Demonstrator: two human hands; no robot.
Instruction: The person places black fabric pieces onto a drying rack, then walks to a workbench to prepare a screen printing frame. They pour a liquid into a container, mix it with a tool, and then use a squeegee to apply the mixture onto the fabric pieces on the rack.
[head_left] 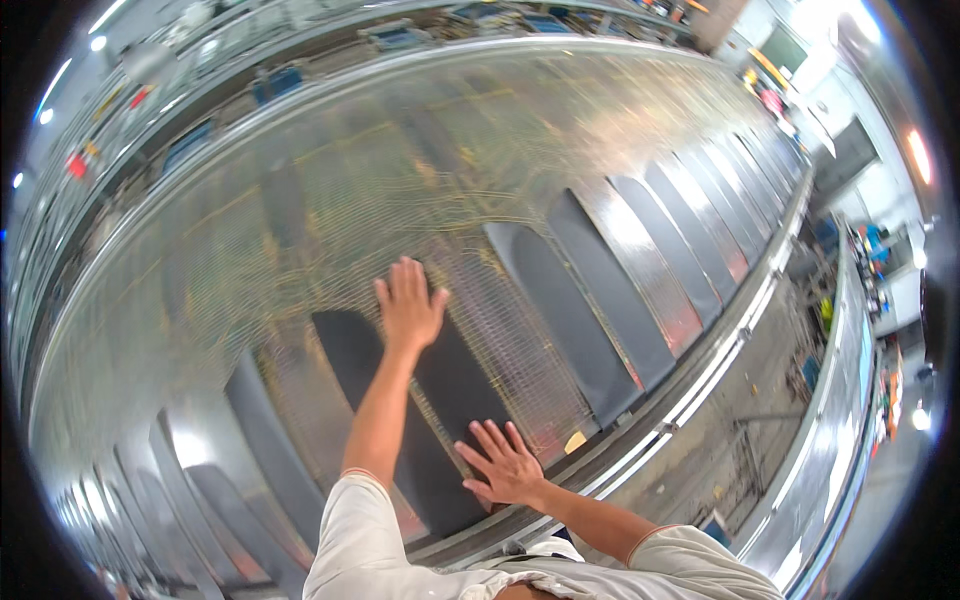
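A dark grey fabric-like panel with a long shape lies flat on the long table in front of me. Fingers spread, my left hand rests at the panel's far end. My right hand is also open and lies palm down by its near end, close to the table's edge. Neither hand grips anything. Immediately left is a similar panel with a rounded far end, partly covered by my left forearm. To the right lies another round-ended panel.
Several more dark panels run along the near side in both directions. Thin yellowish lines cross the tabletop. A metal rail borders the near edge, with a small pale yellow piece beside it. Another long table stands at the right.
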